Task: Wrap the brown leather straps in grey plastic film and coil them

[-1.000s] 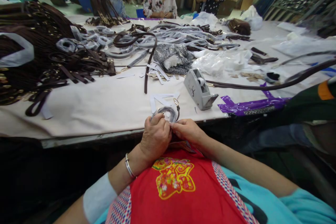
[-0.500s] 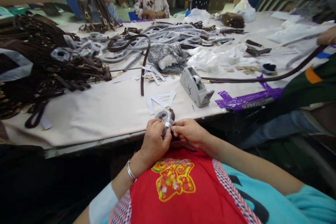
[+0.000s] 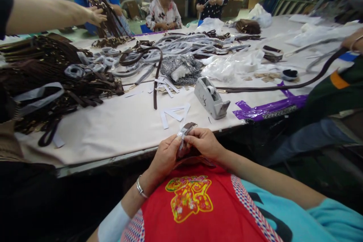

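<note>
There you are at the table's (image 3: 113, 124) six o'clock edge, left hand (image 3: 166, 152) and right hand (image 3: 203, 143) both pinching the pale-wrapped brown strap (image 3: 186, 129) between thumbs and fingers, its brown end angled between one and two o'clock! Just beyond your grip, white strips (image 3: 174, 115) lie at eleven, the grey tape dispenser (image 3: 210, 100) stands at one, and dark straps (image 3: 45, 60) heap up at ten.
</note>
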Demonstrator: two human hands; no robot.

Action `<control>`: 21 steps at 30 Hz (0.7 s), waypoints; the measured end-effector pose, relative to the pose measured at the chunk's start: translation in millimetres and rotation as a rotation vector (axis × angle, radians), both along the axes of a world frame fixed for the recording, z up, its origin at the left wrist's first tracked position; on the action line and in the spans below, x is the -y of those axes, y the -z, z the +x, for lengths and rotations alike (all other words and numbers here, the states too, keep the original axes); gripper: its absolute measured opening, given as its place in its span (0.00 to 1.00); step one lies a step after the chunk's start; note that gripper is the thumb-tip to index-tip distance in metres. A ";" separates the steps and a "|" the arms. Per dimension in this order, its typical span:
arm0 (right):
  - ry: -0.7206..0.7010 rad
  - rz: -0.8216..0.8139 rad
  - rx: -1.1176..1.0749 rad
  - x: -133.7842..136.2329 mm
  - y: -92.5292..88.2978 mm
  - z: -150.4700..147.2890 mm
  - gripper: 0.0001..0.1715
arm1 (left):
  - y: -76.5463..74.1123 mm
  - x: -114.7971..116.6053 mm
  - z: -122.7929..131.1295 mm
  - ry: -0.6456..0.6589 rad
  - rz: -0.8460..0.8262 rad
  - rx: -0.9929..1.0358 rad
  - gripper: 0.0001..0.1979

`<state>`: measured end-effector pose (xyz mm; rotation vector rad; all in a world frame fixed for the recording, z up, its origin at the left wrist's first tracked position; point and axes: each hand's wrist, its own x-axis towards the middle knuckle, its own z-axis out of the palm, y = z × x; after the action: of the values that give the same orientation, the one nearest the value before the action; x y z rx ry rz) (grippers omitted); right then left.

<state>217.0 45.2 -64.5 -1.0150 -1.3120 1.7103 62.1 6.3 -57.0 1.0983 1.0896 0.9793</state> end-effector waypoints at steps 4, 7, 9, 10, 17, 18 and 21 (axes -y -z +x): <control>-0.044 0.053 0.048 -3.4 -5.2 0.5 0.14 | -0.1 -0.5 -0.7 -0.004 0.023 0.022 0.18; -0.065 0.045 0.121 -4.3 -6.0 -2.4 0.12 | 0.6 1.4 -2.3 -0.019 0.064 -0.036 0.19; -0.049 0.041 0.199 -4.3 -3.3 -6.0 0.10 | -1.1 3.4 -2.4 -0.023 0.109 -0.127 0.19; -0.027 0.044 0.226 -4.8 -0.5 -8.2 0.09 | -1.7 4.2 -2.3 -0.028 0.146 -0.171 0.20; -0.044 -0.209 0.048 -14.6 27.0 -13.7 0.11 | 35.0 4.6 -16.5 -0.029 0.512 -0.459 0.28; -0.071 -0.253 -0.014 -15.3 29.0 -13.5 0.13 | 45.9 3.5 -20.0 -0.061 0.550 -0.531 0.30; -0.104 -0.282 -0.111 -17.4 31.9 -16.8 0.21 | 78.4 -4.2 -26.7 -0.099 0.663 -0.749 0.29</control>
<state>200.1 62.6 -96.3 -1.0052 -1.0897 2.0426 35.4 10.5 -135.4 2.0766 1.4586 1.0657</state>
